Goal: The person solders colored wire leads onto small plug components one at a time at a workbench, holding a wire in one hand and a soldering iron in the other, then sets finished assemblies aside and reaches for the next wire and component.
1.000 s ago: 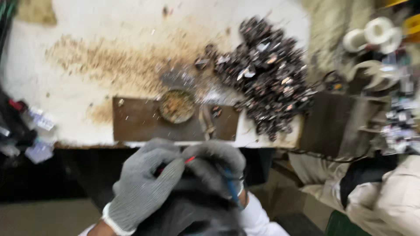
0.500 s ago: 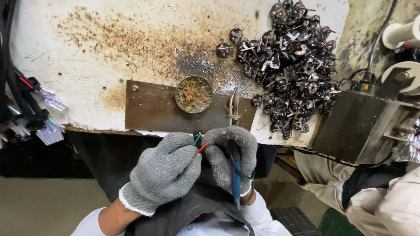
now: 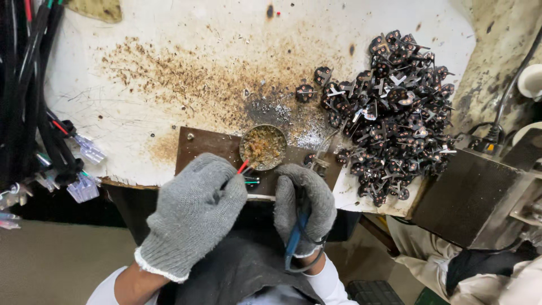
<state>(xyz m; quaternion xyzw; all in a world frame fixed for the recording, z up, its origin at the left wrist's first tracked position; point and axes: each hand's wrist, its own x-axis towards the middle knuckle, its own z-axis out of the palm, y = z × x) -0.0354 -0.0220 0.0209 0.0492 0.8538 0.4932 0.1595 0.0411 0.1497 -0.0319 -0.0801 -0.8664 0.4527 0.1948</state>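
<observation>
My left hand (image 3: 195,212), in a grey knit glove, pinches thin wires, one red (image 3: 243,166), whose tips reach the rim of a small round tin of brown paste (image 3: 262,147). The tin sits on a rusty brown metal plate (image 3: 203,148) at the bench's near edge. My right hand (image 3: 305,203), gloved alike, grips a blue-handled soldering iron (image 3: 294,240) with its cord trailing toward my body. The iron's tip is hidden by the glove.
A big heap of several small black parts with metal tabs (image 3: 389,113) lies to the right on the stained white benchtop (image 3: 169,85). Black cable bundles with clear connectors (image 3: 84,149) hang at the left. A dark metal box (image 3: 468,197) stands at the right edge.
Both hands have moved up to the bench edge. The wire tips now reach the paste tin, where earlier they were held lower, over my lap.
</observation>
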